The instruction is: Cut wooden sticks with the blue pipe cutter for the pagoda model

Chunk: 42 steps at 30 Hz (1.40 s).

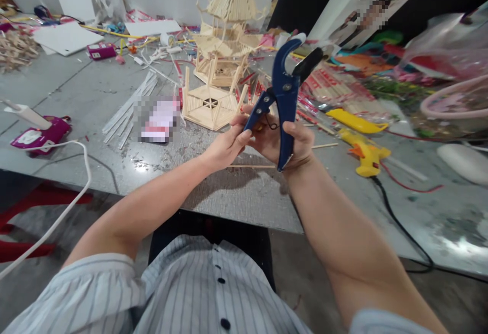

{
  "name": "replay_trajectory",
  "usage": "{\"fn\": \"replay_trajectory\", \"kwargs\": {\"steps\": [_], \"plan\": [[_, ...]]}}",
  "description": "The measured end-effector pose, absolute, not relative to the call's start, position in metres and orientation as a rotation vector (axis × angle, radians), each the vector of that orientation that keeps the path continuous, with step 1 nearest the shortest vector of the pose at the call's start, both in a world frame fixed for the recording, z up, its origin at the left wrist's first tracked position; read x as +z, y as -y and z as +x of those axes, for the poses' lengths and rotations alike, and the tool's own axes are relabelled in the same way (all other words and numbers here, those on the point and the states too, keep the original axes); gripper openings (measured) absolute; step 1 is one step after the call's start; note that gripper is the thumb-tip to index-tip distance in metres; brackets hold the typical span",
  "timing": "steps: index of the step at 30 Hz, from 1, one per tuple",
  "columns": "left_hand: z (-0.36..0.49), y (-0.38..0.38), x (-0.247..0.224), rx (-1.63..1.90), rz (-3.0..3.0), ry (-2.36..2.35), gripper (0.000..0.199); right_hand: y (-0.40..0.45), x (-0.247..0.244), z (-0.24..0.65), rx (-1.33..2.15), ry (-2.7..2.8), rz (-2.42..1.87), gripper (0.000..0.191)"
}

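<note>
Blue pipe cutters (286, 87) are held up over the table's front part, jaws apart and pointing away from me. My right hand (299, 141) is closed around their right handle, with the thumb across it. The fingers of my left hand (229, 146) pinch the end of the other handle. Just beyond my hands sits a hexagonal wooden stick base (210, 105) with upright posts. Behind it stands a tiered wooden stick pavilion (231, 3) with a pointed roof. A thin wooden stick (251, 166) lies on the table below my hands.
On the right lie a yellow glue gun (364, 153) and a yellow utility knife (356, 120). A phone (158, 120) and white strips (131, 108) lie left of the base. A white cable (86, 171) from a purple power block (41, 133) hangs over the front edge.
</note>
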<state>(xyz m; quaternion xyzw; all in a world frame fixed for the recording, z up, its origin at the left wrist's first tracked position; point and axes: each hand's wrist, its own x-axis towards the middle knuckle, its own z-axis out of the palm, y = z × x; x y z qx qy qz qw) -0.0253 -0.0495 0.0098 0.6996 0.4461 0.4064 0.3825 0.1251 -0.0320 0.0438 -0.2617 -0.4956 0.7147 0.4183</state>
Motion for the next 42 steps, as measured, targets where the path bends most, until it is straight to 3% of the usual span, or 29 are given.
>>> {"fn": "replay_trajectory", "kwargs": {"steps": [4,13,18,21,30,37,42], "plan": [[-0.028,0.049,0.011,0.929,1.943,-1.152,0.048,0.032,0.042,0.123,1.800,1.202,-0.574,0.043],[-0.034,0.046,0.018,0.774,2.146,-1.389,0.051,0.027,0.039,0.120,1.737,1.175,-0.655,0.053],[-0.039,0.045,0.023,0.802,2.164,-1.418,0.053,0.021,0.040,0.129,1.626,1.100,-0.715,0.032],[-0.040,0.043,0.022,0.832,2.146,-1.487,0.050,0.016,0.038,0.133,1.593,1.034,-0.776,0.025],[-0.040,0.039,0.020,0.890,2.069,-1.638,0.029,0.010,0.036,0.129,1.504,1.017,-0.957,0.030],[-0.054,0.022,0.018,1.031,1.998,-1.865,0.024,-0.024,0.007,0.133,0.725,0.904,-1.141,0.033],[-0.049,0.028,0.020,0.837,2.212,-1.814,0.021,-0.054,-0.013,0.158,0.502,0.848,-0.943,0.037]]}}
